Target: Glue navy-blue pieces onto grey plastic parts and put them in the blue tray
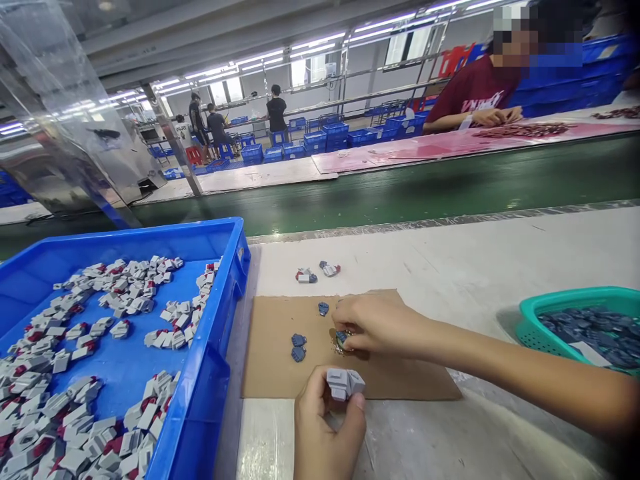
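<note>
My left hand (327,423) pinches a light grey block-shaped part (344,383) between thumb and fingers, just over the near edge of a brown cardboard sheet (270,373). Over the cardboard, my right hand (363,325) has its fingers closed around a small dark blue part (342,337), above a little heap of small shiny pieces (338,348). Left of it on the cardboard lie more dark blue parts (299,353), one of them (323,309) farther back. Beyond the cardboard rest two grey, red and blue assemblies (306,276) (330,269).
At left stands a large blue bin (200,373) of grey and red parts. A teal basket (537,331) of dark blue parts sits at right. Behind runs a green conveyor (400,193); across it a person (480,93) handles small parts. Others are farther back.
</note>
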A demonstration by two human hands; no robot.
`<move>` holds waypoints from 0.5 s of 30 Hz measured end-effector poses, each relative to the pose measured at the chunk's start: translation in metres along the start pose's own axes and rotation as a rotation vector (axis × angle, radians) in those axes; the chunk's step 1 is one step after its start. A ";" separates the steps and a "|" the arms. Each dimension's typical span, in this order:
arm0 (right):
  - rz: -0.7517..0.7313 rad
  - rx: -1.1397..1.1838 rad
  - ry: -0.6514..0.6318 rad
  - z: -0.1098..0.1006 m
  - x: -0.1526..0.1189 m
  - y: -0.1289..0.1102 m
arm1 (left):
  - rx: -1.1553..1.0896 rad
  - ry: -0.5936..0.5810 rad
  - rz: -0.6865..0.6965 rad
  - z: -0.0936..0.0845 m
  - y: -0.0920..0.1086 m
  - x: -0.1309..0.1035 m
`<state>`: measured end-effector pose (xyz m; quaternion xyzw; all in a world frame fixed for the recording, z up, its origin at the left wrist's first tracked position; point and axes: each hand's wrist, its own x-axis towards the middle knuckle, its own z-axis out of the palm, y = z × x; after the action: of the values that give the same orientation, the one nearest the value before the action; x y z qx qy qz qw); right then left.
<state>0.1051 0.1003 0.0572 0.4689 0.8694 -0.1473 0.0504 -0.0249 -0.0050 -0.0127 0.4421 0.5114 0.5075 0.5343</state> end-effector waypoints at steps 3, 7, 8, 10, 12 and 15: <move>0.013 0.019 0.017 0.001 -0.001 0.002 | 0.009 0.012 0.003 0.000 0.001 0.000; -0.020 0.088 0.046 0.002 -0.005 0.003 | 0.024 0.015 -0.007 0.001 0.001 0.000; -0.032 0.119 0.051 0.003 -0.006 0.003 | 0.024 0.017 -0.012 0.001 0.001 0.000; -0.051 0.208 0.051 0.006 -0.006 0.005 | 0.022 0.019 -0.017 0.001 0.001 0.000; -0.064 0.306 0.037 0.008 -0.007 0.008 | 0.020 0.018 -0.012 0.001 0.000 0.000; -0.070 0.520 0.009 0.008 -0.014 0.013 | 0.007 0.011 -0.010 0.000 -0.001 0.000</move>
<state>0.1231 0.0937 0.0495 0.4365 0.8183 -0.3653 -0.0806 -0.0246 -0.0054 -0.0138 0.4385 0.5184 0.5053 0.5325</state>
